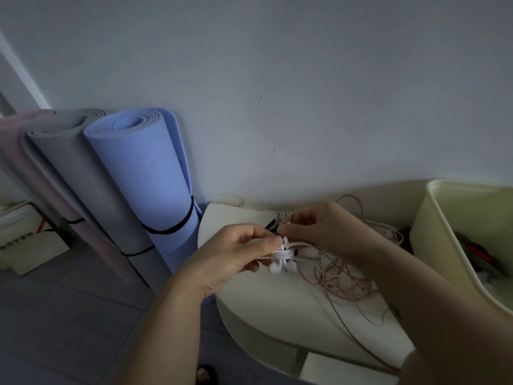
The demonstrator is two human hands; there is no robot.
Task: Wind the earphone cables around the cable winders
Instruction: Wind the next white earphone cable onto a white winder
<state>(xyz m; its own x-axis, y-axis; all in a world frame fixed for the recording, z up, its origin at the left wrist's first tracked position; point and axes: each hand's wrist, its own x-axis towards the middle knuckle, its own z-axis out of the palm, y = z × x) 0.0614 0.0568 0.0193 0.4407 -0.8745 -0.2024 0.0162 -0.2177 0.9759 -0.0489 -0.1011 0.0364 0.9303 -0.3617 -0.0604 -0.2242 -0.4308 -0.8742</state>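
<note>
Above table (263, 301), earphone bundle (281, 255), earbuds (275, 268) downward

White earphones (281, 255) are coiled into a tight bundle, buds (275, 269) dangling underneath. Pinkish cable (344, 276) is a loose tangle just right of that bundle.

Dim, bluish cast; soft focus; wide-angle bending at edges; light source perhaps right.
</note>
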